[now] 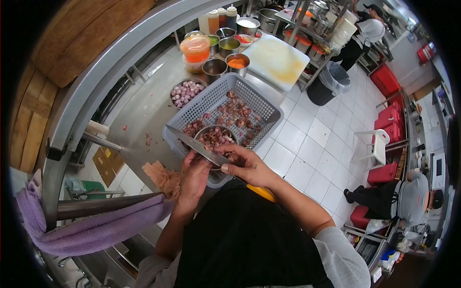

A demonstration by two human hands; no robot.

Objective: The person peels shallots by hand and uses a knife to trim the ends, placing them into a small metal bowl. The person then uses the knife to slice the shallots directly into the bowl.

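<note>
My right hand is closed on a knife whose blade points to the upper left. Under the blade, my left hand has its fingers bent together near the edge; what they hold is hidden. Both hands are over the near end of a grey perforated basket. Inside it stands a metal bowl with small shallots and peels, partly hidden by the knife. Loose reddish-brown peels lie in the basket. A bowl of peeled shallots stands at the basket's upper left.
Beyond the basket are metal containers, an orange-filled tub, squeeze bottles and a cutting board. A purple towel hangs at the left. A bin and two other people are at the right.
</note>
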